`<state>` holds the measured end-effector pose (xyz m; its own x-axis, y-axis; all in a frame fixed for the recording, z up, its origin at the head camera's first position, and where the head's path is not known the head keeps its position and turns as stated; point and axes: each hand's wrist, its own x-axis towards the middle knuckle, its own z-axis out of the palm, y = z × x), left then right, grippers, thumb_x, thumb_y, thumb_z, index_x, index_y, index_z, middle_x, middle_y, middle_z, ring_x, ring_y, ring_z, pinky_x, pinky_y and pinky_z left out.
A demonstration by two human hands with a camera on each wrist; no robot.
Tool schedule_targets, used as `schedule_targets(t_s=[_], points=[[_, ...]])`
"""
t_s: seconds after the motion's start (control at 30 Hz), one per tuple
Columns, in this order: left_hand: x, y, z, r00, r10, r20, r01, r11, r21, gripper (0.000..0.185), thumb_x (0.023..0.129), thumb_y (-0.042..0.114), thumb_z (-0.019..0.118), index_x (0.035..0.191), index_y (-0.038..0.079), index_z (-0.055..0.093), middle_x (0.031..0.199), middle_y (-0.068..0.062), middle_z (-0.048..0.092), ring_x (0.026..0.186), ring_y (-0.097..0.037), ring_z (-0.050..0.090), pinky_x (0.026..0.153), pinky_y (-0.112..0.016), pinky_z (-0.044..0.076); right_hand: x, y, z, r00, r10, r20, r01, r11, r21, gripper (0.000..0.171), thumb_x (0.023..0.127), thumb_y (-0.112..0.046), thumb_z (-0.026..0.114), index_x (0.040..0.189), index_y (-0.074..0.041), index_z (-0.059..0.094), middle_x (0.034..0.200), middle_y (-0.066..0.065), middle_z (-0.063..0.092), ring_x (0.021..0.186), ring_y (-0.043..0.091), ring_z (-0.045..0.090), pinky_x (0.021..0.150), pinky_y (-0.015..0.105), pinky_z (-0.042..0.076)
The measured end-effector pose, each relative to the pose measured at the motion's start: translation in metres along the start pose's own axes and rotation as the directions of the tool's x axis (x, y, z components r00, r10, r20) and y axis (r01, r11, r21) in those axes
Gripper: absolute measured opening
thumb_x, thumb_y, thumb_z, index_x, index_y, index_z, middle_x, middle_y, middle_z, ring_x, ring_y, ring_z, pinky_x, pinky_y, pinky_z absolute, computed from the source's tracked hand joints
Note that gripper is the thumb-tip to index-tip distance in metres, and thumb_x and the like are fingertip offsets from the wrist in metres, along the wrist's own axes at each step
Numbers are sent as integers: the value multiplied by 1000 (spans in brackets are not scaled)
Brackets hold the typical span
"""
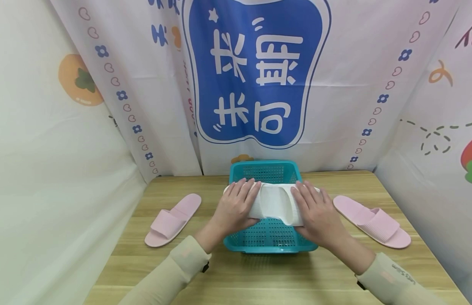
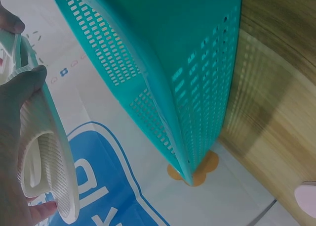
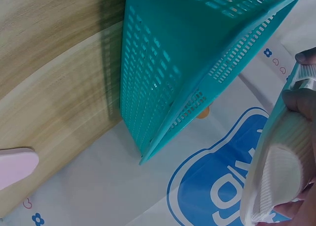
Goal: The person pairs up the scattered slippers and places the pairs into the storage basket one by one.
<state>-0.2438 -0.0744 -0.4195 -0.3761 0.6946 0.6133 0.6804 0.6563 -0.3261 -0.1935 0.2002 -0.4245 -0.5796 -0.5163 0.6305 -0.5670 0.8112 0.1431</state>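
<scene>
White ribbed slippers, two straps showing, are held level over the teal basket. My left hand grips their left end, fingers over the strap and thumb at the near edge. At the opposite end, my right hand holds them the same way. In the left wrist view the white slippers are seen side-on, with curled fingers around them. The right wrist view shows the slippers above the rim of the perforated basket. Part of the basket's inside is hidden beneath the slippers.
On the wooden table, a pink slipper lies left of the basket. Another pink slipper lies to its right. A printed white curtain hangs behind the table, and white cloth stands at both sides.
</scene>
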Motion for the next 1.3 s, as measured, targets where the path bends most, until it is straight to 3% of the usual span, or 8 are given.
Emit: schedule_targets(t_s=[0.3,1.3], points=[[2,3,2,1000,3,-28,-3,1000,-2,96,67,61,77,140,5,46,133,-17,54,117,-35,55,91,-53,50,3,-3,2,1000,-18,-12,18,1000,-4,99,59,-37,87,139,3,43,139,25,47,125,47,45,90,71,40],[8,11,0,1000,14,5,-14,1000,12,92,69,58,76,140,6,47,134,-16,54,118,-35,55,92,-53,49,6,-10,4,1000,-16,-3,16,1000,0,98,59,-35,88,139,1,43,141,24,46,128,46,42,94,71,36]])
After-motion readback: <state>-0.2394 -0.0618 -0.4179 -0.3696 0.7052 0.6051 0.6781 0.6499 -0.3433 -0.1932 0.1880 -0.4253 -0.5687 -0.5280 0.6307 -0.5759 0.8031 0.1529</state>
